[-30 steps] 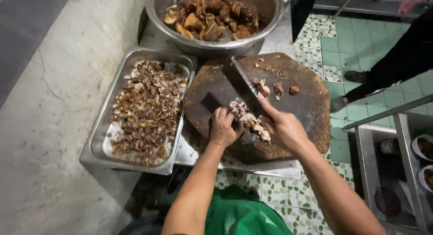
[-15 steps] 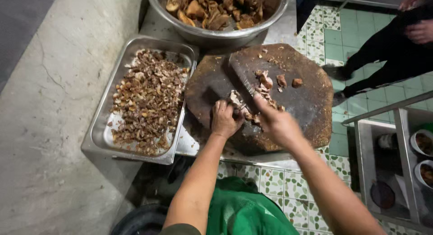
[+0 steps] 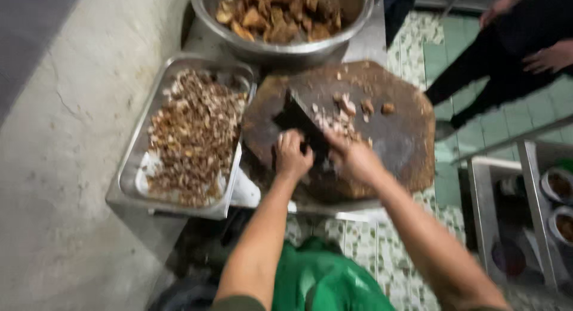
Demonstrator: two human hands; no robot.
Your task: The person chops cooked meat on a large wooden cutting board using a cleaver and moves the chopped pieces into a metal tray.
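Head view first: a round dark chopping block (image 3: 388,144) is seen at the centre, and a steel tray (image 3: 134,185) heaped with chopped brown bits is set touching it at nine o'clock. A big metal bowl (image 3: 286,45) of larger brown chunks is parked at twelve o'clock, just beside the block's far rim. On the block, a broad dark cleaver (image 3: 298,117) is gripped by the right hand (image 3: 355,159), fingers closed round its handle. The left hand (image 3: 292,156) is curled loosely at the blade's near edge; whether anything is pinched in it cannot be told through the blur. A small pile of cut meat (image 3: 340,117) lies just off the blade at two o'clock, with stray scraps (image 3: 388,108) further round at three.

Risk is judged highest at the left fingers: they are held right beside the blade, and a nick could be caused by one hurried stroke. Pieces near the block's rim could be knocked to the tiled floor (image 3: 459,54) by a wide sweep. A bystander in dark clothes (image 3: 513,54) stands at two o'clock, well apart from the blade.
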